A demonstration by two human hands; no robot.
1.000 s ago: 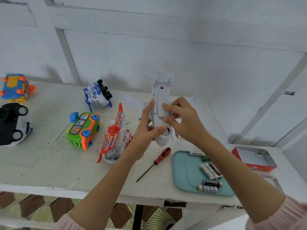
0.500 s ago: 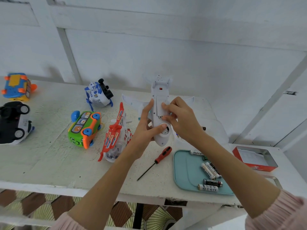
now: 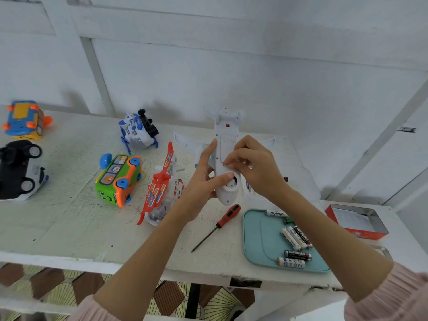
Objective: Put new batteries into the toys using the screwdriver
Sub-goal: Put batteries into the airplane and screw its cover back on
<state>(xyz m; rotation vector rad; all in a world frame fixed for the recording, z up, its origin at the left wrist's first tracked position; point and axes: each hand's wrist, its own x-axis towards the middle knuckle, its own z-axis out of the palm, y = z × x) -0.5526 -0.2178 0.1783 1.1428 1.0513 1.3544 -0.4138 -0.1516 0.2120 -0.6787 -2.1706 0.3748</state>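
Head view. Tray [image 3: 259, 242], teal, lies at the near right of the table [image 3: 69, 228] and holds loose batteries [image 3: 295, 237]: three side by side near its middle, two more at its near edge, and one labelled "Heybright" at its far edge, partly crossed by the right forearm. Tin [image 3: 357, 222], red-sided and open, stands right of the tray; a printed sheet lies inside it. Plane [image 3: 225, 193], white and belly-up, is held above the table just beyond the tray, nose toward the person. Left hand [image 3: 203, 179] grasps its fuselage, thumb laid across the underside near the nose wheel. Right hand [image 3: 257, 165] pinches with fingertips at the near edge of the battery cover; what it pinches is too small to tell. Screwdriver [image 3: 222, 224], red-handled, lies on the table between tray and left forearm, untouched, tip toward the near edge. Helicopter [image 3: 162, 188], red and white, lies left of the hands, partly hidden by the left wrist. Green bus [image 3: 118, 179], blue-white toy [image 3: 139, 132], black car [image 3: 19, 170] and blue-yellow toy [image 3: 24, 119] lie further left.
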